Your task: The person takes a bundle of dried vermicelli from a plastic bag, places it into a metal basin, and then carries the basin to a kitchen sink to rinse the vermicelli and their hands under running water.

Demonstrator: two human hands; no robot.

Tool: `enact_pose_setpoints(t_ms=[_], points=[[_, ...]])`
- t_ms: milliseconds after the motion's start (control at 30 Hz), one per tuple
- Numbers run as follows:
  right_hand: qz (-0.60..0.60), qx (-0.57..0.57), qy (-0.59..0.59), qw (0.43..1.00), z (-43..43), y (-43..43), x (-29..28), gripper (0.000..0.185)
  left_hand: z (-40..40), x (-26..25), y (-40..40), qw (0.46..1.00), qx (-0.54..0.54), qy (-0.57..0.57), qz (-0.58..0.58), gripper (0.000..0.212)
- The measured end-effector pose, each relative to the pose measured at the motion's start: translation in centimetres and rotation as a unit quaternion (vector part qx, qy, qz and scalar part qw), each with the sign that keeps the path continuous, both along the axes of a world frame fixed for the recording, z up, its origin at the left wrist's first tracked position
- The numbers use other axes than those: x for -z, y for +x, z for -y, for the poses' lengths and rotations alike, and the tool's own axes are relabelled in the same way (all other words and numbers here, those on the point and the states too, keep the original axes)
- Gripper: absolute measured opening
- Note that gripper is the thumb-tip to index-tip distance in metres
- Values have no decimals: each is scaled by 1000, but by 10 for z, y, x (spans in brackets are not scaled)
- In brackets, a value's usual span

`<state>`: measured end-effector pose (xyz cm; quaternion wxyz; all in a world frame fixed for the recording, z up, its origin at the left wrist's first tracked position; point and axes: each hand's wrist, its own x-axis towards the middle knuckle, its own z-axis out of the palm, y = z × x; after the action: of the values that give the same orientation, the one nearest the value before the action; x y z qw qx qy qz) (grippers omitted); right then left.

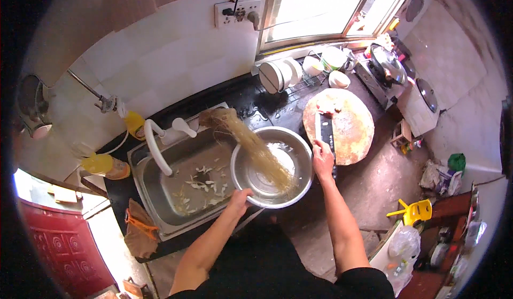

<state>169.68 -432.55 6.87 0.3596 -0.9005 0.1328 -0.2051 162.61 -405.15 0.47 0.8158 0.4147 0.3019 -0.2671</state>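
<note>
My left hand (239,202) grips the near left rim of a round stainless steel basin (302,186). A bundle of thin, yellowish strands (256,146) lies across the basin, its far end on the sink's rim. My right hand (324,158) holds a cleaver or similar flat dark tool (326,128), whose far end rests over a round wooden chopping board (354,126). Near that end, a small piece of pinkish food (326,107) lies on the board. The basin overlaps the right side of the steel sink (150,202), where pale peelings or leaf scraps (206,184) are scattered.
A white faucet (156,146) arches over the sink. Yellow containers (106,166) and a brown cloth (140,235) are at the left. Plates and bowls (276,76) stand in a rack behind the board, beside a stove with a lidded pan (386,64). A yellow stool (417,212) is lower right.
</note>
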Motion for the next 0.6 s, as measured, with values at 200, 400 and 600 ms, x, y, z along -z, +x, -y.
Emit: enact_pose_setpoints(t_ms=[200,400,600], points=[[-96,2,-228,969,55,-27,2,46,16,2,22,995,-37,80,47,28],[-35,-94,-88,991,121,-15,24,43,45,1,36,991,-95,97,20,29],[-41,-127,-107,985,191,4,21,36,77,33,44,976,-194,90,30,38]])
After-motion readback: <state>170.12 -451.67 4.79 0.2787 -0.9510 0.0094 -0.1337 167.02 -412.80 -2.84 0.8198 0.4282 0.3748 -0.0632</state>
